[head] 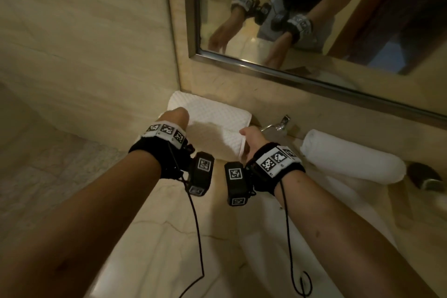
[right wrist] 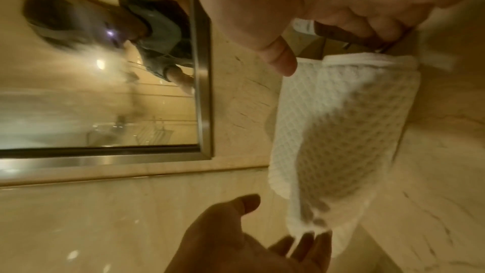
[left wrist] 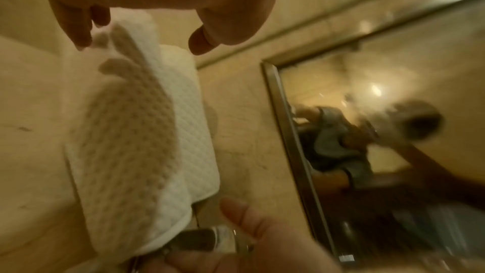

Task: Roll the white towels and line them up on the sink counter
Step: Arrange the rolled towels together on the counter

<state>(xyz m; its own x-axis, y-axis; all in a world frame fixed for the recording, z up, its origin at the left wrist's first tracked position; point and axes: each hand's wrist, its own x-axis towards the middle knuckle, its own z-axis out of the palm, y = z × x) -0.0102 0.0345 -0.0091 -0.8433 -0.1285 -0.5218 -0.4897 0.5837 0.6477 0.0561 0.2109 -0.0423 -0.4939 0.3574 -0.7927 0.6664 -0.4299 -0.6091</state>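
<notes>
A white waffle towel [head: 212, 113] lies in the back left corner of the marble counter [head: 169, 225], its near part raised between my hands. My left hand [head: 177, 113] is at its left end. In the left wrist view the left hand [left wrist: 141, 43] touches the towel [left wrist: 126, 132] with straight fingertips [left wrist: 82, 40] and the thumb stands apart. My right hand [head: 249, 135] grips the right hem. In the right wrist view its fingers [right wrist: 367, 30] curl over the towel [right wrist: 341, 121]. A rolled white towel [head: 350, 155] lies at the back right.
A chrome faucet [head: 278, 124] stands just right of my right hand, above the white basin [head: 261, 230]. The framed mirror [head: 314, 19] hangs on the back wall, and a tiled wall closes the left side. A dark object [head: 423, 176] sits on the counter's far right.
</notes>
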